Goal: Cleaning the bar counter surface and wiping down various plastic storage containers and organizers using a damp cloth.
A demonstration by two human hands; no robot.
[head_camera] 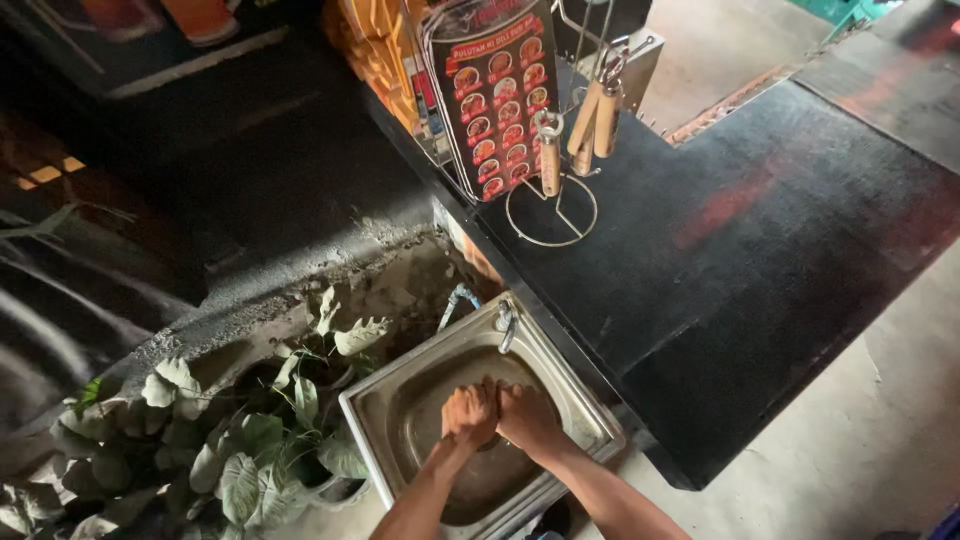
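Both my hands are down in a small square steel sink (375, 410). My left hand (468, 413) and my right hand (526, 415) are pressed against each other over the basin, fingers curled. I cannot make out anything held between them. A short tap (506, 322) stands at the sink's far rim, just above my hands, and no water stream shows clearly.
A dark counter (760, 250) runs along the right of the sink. On it stand a wire rack (553, 205) with wooden-handled tools (590, 115) and a picture menu card (497, 95). A leafy potted plant (240, 440) crowds the sink's left side. Pale concrete floor (860, 450) lies bottom right.
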